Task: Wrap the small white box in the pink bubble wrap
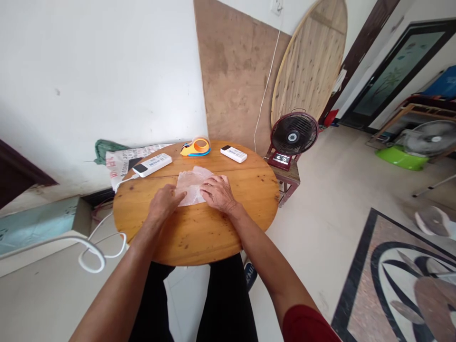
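A thin, whitish, see-through plastic sheet or bag [190,183] lies crumpled on the round wooden table [199,237]. At its left edge is my left hand [166,201], thumb stretched onto the sheet and the other fingers partly curled. My right hand [218,192] rests over the sheet's right side with its fingers spread and slightly bent. Behind the sheet stands an orange tape dispenser [195,147] with a blue part. Whether either hand pinches the plastic is hard to make out.
A white device [153,165] with a white cable [126,181] lies at the table's back left, and a similar one [233,153] at the back right. A dark red fan [294,135] stands on a stool [290,178] beside the table. A wooden board leans on the wall.
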### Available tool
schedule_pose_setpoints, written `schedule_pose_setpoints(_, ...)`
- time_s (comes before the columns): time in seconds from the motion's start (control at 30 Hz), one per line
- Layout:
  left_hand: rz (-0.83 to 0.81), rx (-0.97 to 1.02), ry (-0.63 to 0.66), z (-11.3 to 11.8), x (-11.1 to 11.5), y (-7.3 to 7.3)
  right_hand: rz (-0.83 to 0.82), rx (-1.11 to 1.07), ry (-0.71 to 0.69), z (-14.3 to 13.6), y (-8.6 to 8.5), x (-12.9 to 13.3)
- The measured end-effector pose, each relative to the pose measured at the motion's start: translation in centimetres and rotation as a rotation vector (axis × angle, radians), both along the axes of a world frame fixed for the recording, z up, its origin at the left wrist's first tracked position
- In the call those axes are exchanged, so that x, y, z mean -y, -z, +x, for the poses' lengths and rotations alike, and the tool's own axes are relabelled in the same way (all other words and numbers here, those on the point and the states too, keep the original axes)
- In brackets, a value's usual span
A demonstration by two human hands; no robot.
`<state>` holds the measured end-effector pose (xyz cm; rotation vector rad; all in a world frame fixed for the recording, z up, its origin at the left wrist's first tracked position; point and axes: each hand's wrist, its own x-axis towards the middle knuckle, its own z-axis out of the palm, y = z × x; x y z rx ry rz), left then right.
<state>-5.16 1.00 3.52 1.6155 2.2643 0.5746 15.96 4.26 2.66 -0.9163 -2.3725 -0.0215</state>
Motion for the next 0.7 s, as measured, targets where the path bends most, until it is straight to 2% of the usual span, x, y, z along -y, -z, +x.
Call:
schedule_pose_setpoints(0.07,-0.025,-0.022,-0.025,-0.2,0.3,-0.2,0.001,-0.003,0.002,0.0,0.0,0.0)
schedule_pose_setpoints(0.13,-0.087,0.042,-0.037,-0.3,0.6,-0.5,0.002,-0.008,0.003,0.0,0.1,0.0)
schedule_pose_setpoints(0.3,-0.205,0.39,-0.093,-0.1,0.5,-0.4,0.004,-0.022,-0.003,0.0,0.1,0.0)
schedule_pose_setpoints(0.7,0.03,0.829,-0.196,2.4,-0.2,1.1,-0.006,-0.016,0.001,0.1,0.0,0.1)
